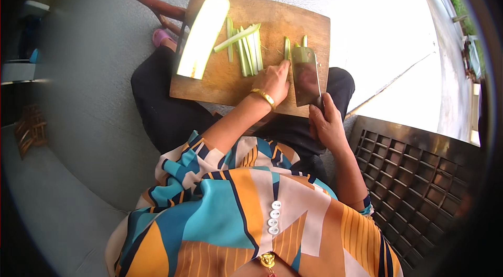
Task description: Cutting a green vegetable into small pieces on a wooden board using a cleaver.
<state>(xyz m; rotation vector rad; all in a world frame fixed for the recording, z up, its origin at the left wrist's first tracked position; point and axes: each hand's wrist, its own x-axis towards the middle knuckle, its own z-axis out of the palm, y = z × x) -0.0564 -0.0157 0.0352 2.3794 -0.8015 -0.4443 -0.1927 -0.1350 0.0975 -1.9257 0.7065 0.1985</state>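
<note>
A wooden cutting board (235, 90) lies before me. My right hand (328, 122) is closed round the handle of a cleaver (308, 80), whose broad blade rests over the board's right part. Green pieces show past the blade's far end. My left hand (273, 80), with a gold bangle at the wrist, has its fingertips at the near end of a green vegetable strip (287, 47), left of the blade; whether it grips the strip I cannot tell. Several pale green strips (247, 51) lie in the middle. A large pale piece of a long gourd-like vegetable (204, 37) lies at the left.
A metal grid rack (408, 171) stands at my right. Reddish wooden legs (157, 6) stick out past the board's left edge, near a pink shoe (160, 36). Wooden furniture (33, 131) stands far left. Bright light washes out the floor at upper right.
</note>
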